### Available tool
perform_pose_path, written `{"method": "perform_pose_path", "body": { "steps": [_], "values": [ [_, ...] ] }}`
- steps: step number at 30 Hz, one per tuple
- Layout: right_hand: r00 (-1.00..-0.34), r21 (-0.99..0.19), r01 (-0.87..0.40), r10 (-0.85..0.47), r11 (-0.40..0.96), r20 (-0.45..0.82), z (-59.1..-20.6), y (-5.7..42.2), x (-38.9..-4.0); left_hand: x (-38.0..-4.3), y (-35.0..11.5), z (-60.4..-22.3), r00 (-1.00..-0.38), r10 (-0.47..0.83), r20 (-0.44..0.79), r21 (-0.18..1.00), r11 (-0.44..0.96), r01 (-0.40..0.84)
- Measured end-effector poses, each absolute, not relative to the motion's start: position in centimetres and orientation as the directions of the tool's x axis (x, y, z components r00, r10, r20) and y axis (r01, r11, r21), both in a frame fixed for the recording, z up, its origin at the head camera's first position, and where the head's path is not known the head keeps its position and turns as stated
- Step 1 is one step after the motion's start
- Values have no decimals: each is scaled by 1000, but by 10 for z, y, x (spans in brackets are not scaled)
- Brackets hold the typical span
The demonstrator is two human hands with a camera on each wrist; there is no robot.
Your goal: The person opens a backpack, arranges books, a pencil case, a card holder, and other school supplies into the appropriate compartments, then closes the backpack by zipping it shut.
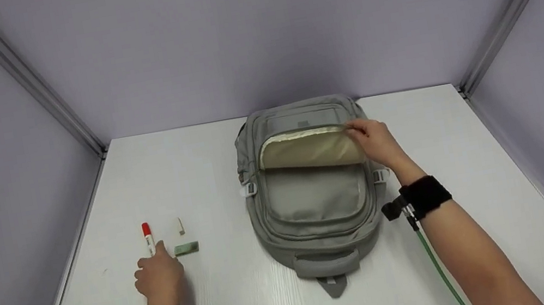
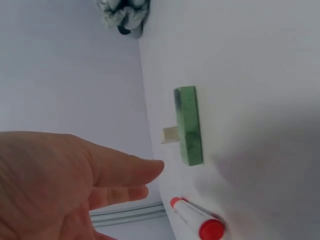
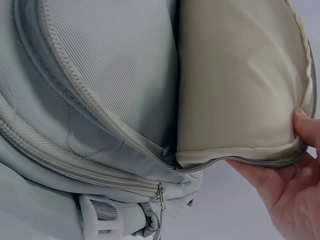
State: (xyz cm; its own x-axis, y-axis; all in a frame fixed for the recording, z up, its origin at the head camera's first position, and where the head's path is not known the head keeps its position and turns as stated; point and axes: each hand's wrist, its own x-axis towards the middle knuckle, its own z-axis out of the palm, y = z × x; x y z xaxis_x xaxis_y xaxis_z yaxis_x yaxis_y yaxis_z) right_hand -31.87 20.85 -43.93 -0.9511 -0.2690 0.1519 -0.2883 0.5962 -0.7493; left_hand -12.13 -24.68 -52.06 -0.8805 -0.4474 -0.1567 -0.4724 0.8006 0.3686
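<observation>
A grey backpack lies on its back on the white table, its front pocket unzipped. My right hand pinches the corner of the pocket flap between thumb and fingers and holds it folded up, so its beige lining shows. Over at the left, my left hand hovers close to a white marker with a red cap, holding nothing. Beside that hand lie a green rectangular block and a small off-white block.
Pale panels close off the table's back and sides, with metal posts in the corners. From my right wristband a green cable runs down. The backpack's side buckle and carry handle stick out at its edges.
</observation>
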Motion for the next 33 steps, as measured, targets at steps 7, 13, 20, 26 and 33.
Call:
{"method": "perform_pose_path", "body": {
  "steps": [7,13,20,26,33],
  "values": [
    [-949,-752,-302,-261,586,177,-443,207,-316,-113,-248,-536,-890,-433,-146,365,812,-455],
    [-950,-750,-294,-269,593,159,-445,209,-312,-112,-249,-541,-887,-454,-78,386,807,-447],
    [-948,-746,-304,-265,592,176,-446,208,-313,-116,-253,-543,-871,-490,-42,420,782,-460],
    [-945,-751,-311,-274,582,180,-448,208,-312,-118,-256,-541,-852,-524,19,449,765,-461],
    [-940,-749,-331,-269,574,209,-449,207,-313,-126,-250,-522,-833,-489,259,524,796,-305]
  ]
}}
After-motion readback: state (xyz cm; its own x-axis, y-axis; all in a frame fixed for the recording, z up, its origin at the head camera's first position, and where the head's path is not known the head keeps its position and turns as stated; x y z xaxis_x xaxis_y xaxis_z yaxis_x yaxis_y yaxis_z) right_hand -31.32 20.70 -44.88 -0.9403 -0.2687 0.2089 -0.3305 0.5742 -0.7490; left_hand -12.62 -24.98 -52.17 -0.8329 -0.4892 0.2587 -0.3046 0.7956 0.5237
